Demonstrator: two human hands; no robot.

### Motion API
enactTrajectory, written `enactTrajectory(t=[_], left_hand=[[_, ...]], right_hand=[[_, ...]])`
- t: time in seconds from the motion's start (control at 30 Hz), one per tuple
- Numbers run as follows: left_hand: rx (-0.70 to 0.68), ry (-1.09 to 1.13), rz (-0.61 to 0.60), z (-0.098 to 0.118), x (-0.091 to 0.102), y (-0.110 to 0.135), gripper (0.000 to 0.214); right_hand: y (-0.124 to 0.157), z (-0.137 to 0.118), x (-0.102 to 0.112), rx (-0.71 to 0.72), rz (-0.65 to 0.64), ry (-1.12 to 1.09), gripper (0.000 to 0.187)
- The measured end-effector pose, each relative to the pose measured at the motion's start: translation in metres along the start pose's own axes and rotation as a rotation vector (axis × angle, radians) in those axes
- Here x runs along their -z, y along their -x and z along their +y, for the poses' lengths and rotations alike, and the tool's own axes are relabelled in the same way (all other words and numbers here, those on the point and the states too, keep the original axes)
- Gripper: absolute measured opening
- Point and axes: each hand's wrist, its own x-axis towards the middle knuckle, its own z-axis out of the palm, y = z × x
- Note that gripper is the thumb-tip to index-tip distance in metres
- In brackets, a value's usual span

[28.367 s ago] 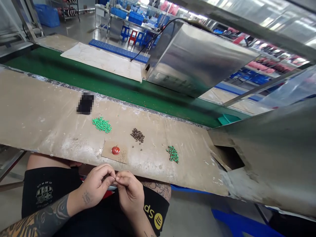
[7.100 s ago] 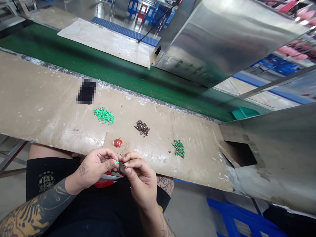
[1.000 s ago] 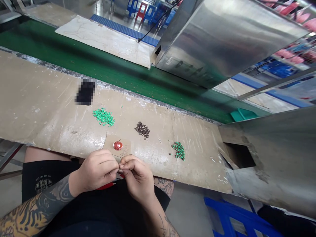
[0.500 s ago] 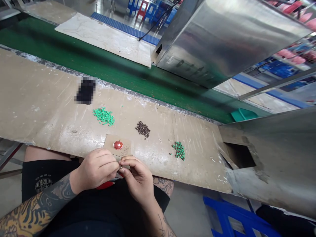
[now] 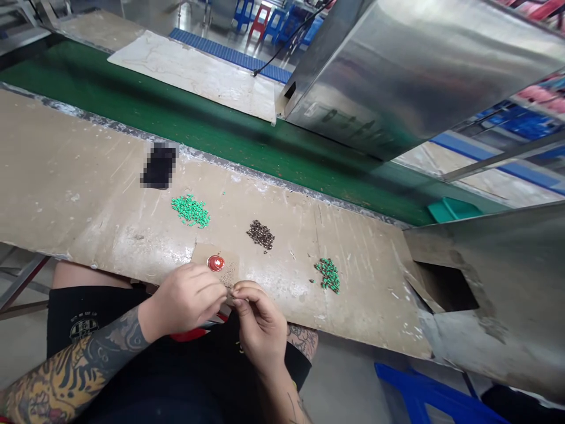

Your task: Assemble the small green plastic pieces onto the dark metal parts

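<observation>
My left hand [image 5: 188, 297] and my right hand [image 5: 261, 324] meet fingertip to fingertip at the table's front edge. Each is closed in a pinch. A tiny dark, brassy-looking piece shows between the right thumb and forefinger; what the left fingertips grip is hidden. Just beyond the knuckles, a small round dish with red contents [image 5: 216, 263] stands on a cardboard square [image 5: 201, 252], with tiny specks [image 5: 228, 272] scattered beside it. Farther off lie a pile of small green pieces [image 5: 190, 211], a pile of dark brown pieces [image 5: 260, 235] and a pile of green-and-dark pieces [image 5: 328, 275].
A pixelated dark rectangle [image 5: 159, 166] lies at the back of the worktable [image 5: 101, 194]. Behind runs a green belt [image 5: 212, 129], passing beneath a big metal housing [image 5: 388, 76]. A teal tray [image 5: 454, 209] sits at right, and a blue stool [image 5: 410, 391] stands below.
The whole view has shifted slightly, so things appear a little farther right and lower. Both hands stay pinched together at the table edge, the left fingers slightly turned.
</observation>
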Motion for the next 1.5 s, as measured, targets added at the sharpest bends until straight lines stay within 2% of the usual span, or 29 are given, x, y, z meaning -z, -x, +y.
enactTrajectory(t=[0.07,0.17,0.27,0.37,0.47,0.77,0.87,1.0,1.1,1.27,1.5], left_hand=[[0.112,-0.097,-0.037,-0.023,0.005,-0.004,0.015],[0.44,-0.34,-0.059,-0.064,0.015,-0.011,0.018],[0.539,-0.4,-0.137,-0.093,0.018,-0.016,0.019],[0.617,-0.41,-0.157,-0.101,0.012,-0.019,0.02],[0.672,-0.441,-0.138,-0.101,0.006,-0.022,0.022],[0.662,-0.392,-0.101,-0.099,0.004,-0.021,0.022],[0.702,-0.164,0.025,-0.094,0.007,-0.018,0.016],[0.826,0.351,0.265,-0.083,0.01,-0.01,0.009],[0.876,0.59,0.332,-0.071,0.012,-0.003,0.01],[0.91,0.724,0.362,-0.052,0.016,0.003,0.019],[0.928,0.796,0.343,-0.038,0.02,0.011,0.017]], right_hand=[[-0.003,0.006,0.008,0.004,0.012,0.064,0.015],[-0.01,0.015,0.019,0.024,0.013,0.198,0.014],[-0.019,0.02,0.022,0.046,-0.026,0.304,0.016],[-0.028,0.022,0.018,0.095,-0.079,0.38,0.018],[-0.036,0.021,0.012,0.14,-0.149,0.427,0.021],[-0.054,0.023,0.004,0.213,-0.268,0.56,0.024],[-0.059,0.022,0.004,0.22,-0.31,0.594,0.023],[-0.065,0.018,0.003,0.21,-0.362,0.645,0.025],[-0.068,0.017,0.002,0.204,-0.383,0.677,0.025],[-0.069,0.016,0.0,0.226,-0.412,0.7,0.024],[-0.069,0.015,0.002,0.202,-0.419,0.686,0.024]])
